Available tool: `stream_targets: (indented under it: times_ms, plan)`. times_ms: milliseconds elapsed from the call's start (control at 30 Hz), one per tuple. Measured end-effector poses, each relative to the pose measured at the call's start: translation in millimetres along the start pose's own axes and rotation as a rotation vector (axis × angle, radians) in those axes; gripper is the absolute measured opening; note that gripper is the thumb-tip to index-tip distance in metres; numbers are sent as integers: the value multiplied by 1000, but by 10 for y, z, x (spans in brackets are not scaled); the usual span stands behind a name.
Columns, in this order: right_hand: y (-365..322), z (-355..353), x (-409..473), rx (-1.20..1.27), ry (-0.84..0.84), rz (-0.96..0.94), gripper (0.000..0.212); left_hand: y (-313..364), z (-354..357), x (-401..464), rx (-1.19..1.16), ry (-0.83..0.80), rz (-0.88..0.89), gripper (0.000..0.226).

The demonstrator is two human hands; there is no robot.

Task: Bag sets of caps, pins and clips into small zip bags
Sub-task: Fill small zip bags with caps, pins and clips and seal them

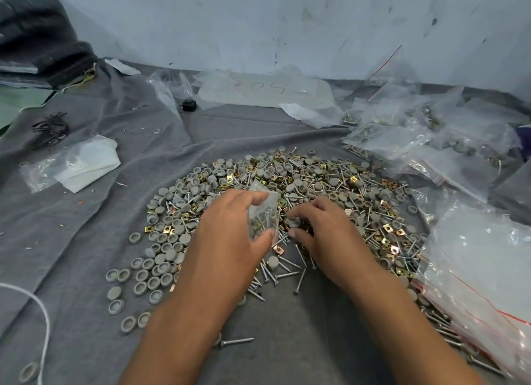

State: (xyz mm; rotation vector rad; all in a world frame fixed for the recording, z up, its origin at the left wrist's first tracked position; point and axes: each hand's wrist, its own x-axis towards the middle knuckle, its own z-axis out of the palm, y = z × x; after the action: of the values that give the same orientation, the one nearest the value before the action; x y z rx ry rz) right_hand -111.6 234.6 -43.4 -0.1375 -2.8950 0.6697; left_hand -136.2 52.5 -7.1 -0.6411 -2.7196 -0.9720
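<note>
A small zip bag, already holding several pins, is gripped upright between thumb and fingers of the left hand, presumably so its mouth stays open above the pile on the grey cloth. Parts are being pinched from the pile just right of the bag by the curled right hand. Filled bags are stacked far right

Grey cloth, white cord, black ties, small black box, scuffed wall
</note>
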Motion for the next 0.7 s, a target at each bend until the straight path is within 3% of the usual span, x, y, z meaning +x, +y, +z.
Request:
stream_targets:
  times_ms: [133,567,700]
  plan:
    - [32,4,3,26,-11,4,16,-28,0,-4,5,-5,2,50]
    - [0,56,7,-97,262,-102,10,-26,19,-23,9,-27,11,51]
    - [33,60,2,-89,260,-86,12,-32,12,-21,5,-27,7,51]
